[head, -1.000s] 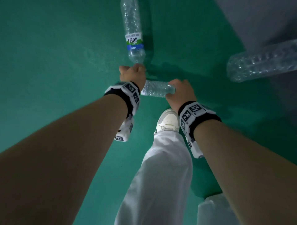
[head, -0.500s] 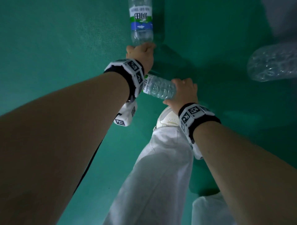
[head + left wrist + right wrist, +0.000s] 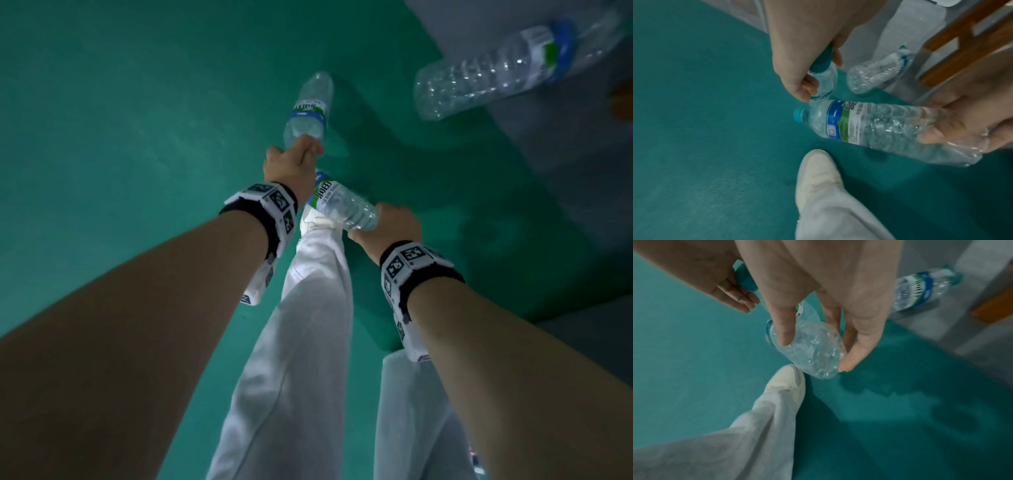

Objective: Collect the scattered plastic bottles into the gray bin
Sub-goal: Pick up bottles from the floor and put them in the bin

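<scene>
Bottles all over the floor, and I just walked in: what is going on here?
A person is gathering plastic bottles from a green floor. The left hand grips one bottle by its capped neck; the right hand holds a second bottle by its base. A third bottle lies at the floor's gray edge. No gray bin is in view.

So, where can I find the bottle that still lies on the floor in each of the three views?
Head: the loose bottle lies top right, on the edge between green and gray floor.
Left wrist: upper middle, beyond the left hand.
Right wrist: upper right, beyond the right hand.
Shared landmark: the white shoe.
</scene>
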### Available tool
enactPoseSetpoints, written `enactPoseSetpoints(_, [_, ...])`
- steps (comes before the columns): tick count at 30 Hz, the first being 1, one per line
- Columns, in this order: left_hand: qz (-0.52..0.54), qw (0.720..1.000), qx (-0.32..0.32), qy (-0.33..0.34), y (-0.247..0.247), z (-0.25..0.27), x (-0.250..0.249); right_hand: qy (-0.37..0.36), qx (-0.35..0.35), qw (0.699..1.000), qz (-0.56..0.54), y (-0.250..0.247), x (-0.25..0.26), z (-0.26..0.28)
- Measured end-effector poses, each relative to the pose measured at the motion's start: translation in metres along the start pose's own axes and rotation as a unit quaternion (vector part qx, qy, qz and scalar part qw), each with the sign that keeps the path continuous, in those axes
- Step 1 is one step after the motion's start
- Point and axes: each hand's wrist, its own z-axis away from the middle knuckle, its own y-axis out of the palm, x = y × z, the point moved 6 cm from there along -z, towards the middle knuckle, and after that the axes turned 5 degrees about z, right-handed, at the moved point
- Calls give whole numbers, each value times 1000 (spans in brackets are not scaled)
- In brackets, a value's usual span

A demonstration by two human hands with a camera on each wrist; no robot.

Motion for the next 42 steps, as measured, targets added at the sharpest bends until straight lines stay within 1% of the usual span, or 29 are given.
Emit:
enactPoseSetpoints(2, [-1, 1000, 17, 23, 20, 28, -14, 39, 18, 998, -46, 2, -33, 18])
enactPoseSetpoints(7, [-11, 996, 55, 67, 72, 101, -39, 119, 26, 984, -130, 4, -120, 68])
enactPoseSetpoints(10, [-34, 992, 79, 89, 103, 147, -50, 164, 19, 970, -176, 6, -172, 99])
enactPoseSetpoints(12, [-52, 987, 99, 112, 127, 183, -56, 200, 16, 954, -222, 11, -210, 122])
enactPoseSetpoints(14, [-71, 981, 112, 141, 145, 214, -59, 233, 4, 930, -283, 16, -240, 140])
enactPoseSetpoints(18, [-127, 958, 146, 213, 184, 272, -65, 287, -57, 877, -381, 12, -299, 174])
enactPoseSetpoints(21, [-146, 937, 165, 271, 215, 314, -80, 309, -116, 826, -458, 4, -344, 201])
enactPoseSetpoints(23, [-152, 922, 168, 314, 233, 336, -90, 314, -149, 802, -486, 2, -366, 215])
enactPoseSetpoints(25, [-157, 900, 186, 361, 258, 364, -100, 328, -190, 775, -506, 4, -398, 233])
enactPoseSetpoints(29, [-180, 853, 234, 429, 305, 424, -112, 357, -260, 708, -552, 24, -458, 268])
enactPoseSetpoints(31, [-187, 830, 270, 450, 331, 454, -111, 375, -273, 675, -574, 42, -487, 281])
enactPoseSetpoints(33, [-209, 806, 308, 460, 363, 482, -103, 396, -266, 644, -598, 67, -517, 293])
enactPoseSetpoints(36, [-226, 781, 348, 467, 403, 510, -88, 422, -227, 621, -620, 105, -547, 302])
enactPoseSetpoints(38, [-230, 773, 364, 465, 428, 525, -75, 437, -191, 607, -636, 130, -564, 306])
enactPoseSetpoints(39, [-235, 773, 370, 459, 440, 531, -68, 442, -173, 604, -640, 143, -572, 307])
enactPoseSetpoints(42, [-276, 775, 372, 429, 472, 536, -48, 445, -131, 618, -634, 168, -587, 304])
